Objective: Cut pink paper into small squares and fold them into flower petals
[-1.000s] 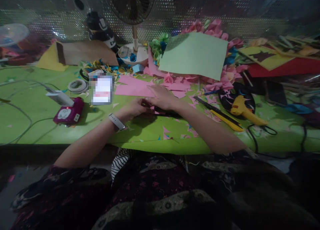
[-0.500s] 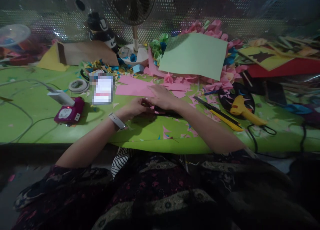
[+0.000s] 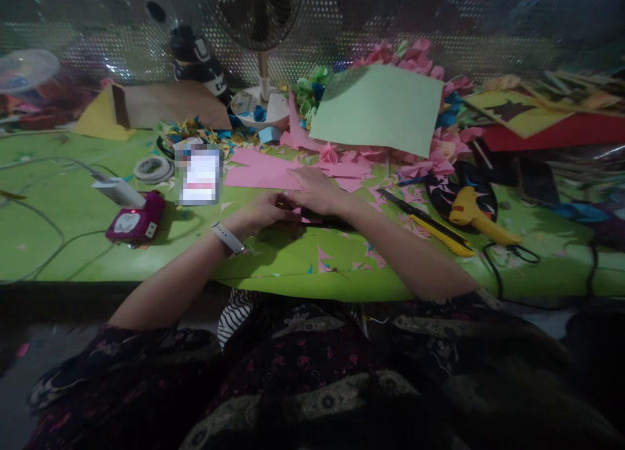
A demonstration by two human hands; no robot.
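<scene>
On the green table my left hand (image 3: pixel 263 211), with a pale watch band (image 3: pixel 228 238) at the wrist, has its fingers curled and closed. Whatever they pinch is too dark and small to make out. My right hand (image 3: pixel 316 191) meets its fingertips from the right. One finger stretches over the pink paper strips (image 3: pixel 258 175), while the others bend down toward the left fingers, their grip partly hidden. Below the right palm show a small pink paper piece (image 3: pixel 311 220) and a dark object (image 3: pixel 336 224), mostly covered.
Right of my hands lie a yellow-and-black cutter knife (image 3: pixel 427 225) and a yellow glue gun (image 3: pixel 481 219). A tape roll (image 3: pixel 153 169), a lit phone (image 3: pixel 200 176) and a purple power adapter (image 3: pixel 137 219) are leftward. Behind stand a fan (image 3: pixel 263 72) and a pale green sheet (image 3: pixel 381 108) among paper flowers.
Almost nothing differs. Both hands keep their place, with at most a slight shift of the left fingers against the right ones.
</scene>
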